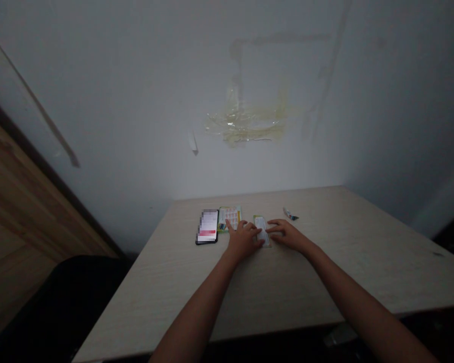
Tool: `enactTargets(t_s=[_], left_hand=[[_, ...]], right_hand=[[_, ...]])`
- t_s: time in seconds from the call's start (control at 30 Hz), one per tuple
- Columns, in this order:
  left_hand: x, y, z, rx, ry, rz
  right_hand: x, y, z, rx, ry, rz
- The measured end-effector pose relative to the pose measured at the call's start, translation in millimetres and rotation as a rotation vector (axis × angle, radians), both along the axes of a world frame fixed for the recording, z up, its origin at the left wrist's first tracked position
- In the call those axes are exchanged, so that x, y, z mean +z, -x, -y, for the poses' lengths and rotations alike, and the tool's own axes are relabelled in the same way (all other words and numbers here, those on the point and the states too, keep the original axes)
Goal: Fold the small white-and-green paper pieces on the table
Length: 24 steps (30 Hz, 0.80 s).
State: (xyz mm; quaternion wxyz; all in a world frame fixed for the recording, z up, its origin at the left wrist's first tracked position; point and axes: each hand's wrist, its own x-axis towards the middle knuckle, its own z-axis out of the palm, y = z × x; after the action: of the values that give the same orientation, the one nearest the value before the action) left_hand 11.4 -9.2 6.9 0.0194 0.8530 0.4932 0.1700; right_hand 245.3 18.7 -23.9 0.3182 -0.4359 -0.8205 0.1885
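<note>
A small, narrow printed packet or leaflet (pixel 262 229), whitish with a green-yellow top edge, lies on the table between my hands. My left hand (pixel 244 238) is at its left side, fingers spread, with fingertips on or beside its left edge. From the right, my right hand (pixel 287 235) reaches in with fingers stretched out, their tips at the packet's right edge. Neither hand lifts it. A printed card or booklet (pixel 230 216) in white, green and yellow is just beyond my left hand, partly covered by it. Left of that lies a phone (pixel 207 227) with its screen lit.
A small crumpled wrapper-like scrap (pixel 290 214) lies beyond my right hand. The pale wooden table (pixel 166 282) meets a wall (pixel 136 126) with peeling clear tape (pixel 249 123). A dark object, perhaps a chair (pixel 79 297), stands left of the table, near wooden panelling (pixel 7 217).
</note>
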Motion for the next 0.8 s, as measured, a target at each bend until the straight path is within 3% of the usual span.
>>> enactTargets(t_s=[0.2, 0.43, 0.8], left_hand=[[-3.6, 1, 3, -0.002, -0.023, 0.006], [-1.9, 1, 6, 0.021, -0.004, -0.030], [-3.7, 2, 3, 0.008, 0.000, -0.009]], right_hand=[[-1.1, -2, -3, 0.018, -0.017, 0.006], [-7.3, 3, -9, -0.117, -0.072, 0.026], [-9.5, 9, -23, -0.202, -0.103, 0.062]])
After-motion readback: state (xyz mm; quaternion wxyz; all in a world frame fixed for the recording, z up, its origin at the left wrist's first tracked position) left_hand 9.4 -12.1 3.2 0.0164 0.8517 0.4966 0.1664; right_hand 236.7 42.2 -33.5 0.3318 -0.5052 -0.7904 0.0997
